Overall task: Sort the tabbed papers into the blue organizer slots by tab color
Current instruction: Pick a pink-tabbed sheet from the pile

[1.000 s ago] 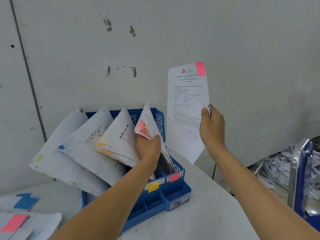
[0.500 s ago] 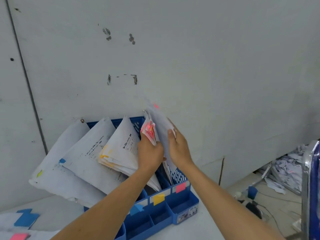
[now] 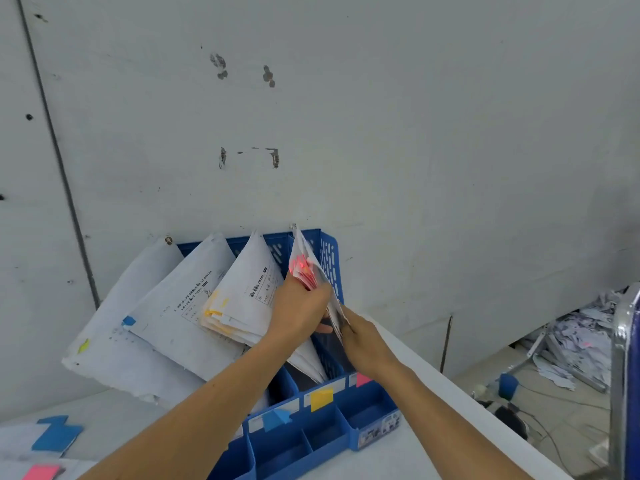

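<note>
Organizer (image 3: 330,261) takes up the middle of it all: blue plastic, backed up to the wall, with four bundles of paper fanning out to the left. Biggest is the green-tabbed bundle (image 3: 121,327) on the far left, then the blue-tabbed bundle (image 3: 180,317), then the yellow-tabbed bundle (image 3: 249,292). Smallest is the pink-tabbed bundle (image 3: 303,268) in the rightmost slot.

That last slot is where the action is. The left hand (image 3: 298,306) grips the pink-tabbed bundle and leans it leftward to open a gap. The right hand (image 3: 360,337) has its fingers closed on the lower edge of a single sheet (image 3: 333,308), which stands edge-on in that gap, right by the organizer's right wall. I can't see the sheet's own tab from here, but the pink label (image 3: 362,379) on the slot front says what belongs there.

My guess is the drop is nearly done. Next up: push the sheet down till it bottoms out, let go with both hands so the bundle falls back, then grab another paper. Only catch I'd expect is the bottom corner snagging and curling.

Room-wise it's a scuffed grey wall (image 3: 381,133), a white table (image 3: 398,459) under everything and a messy paper heap (image 3: 581,341) on the floor to the right. A few loose papers (image 3: 17,445) with blue and pink tabs sit at the table's near-left corner — probably next in line.
</note>
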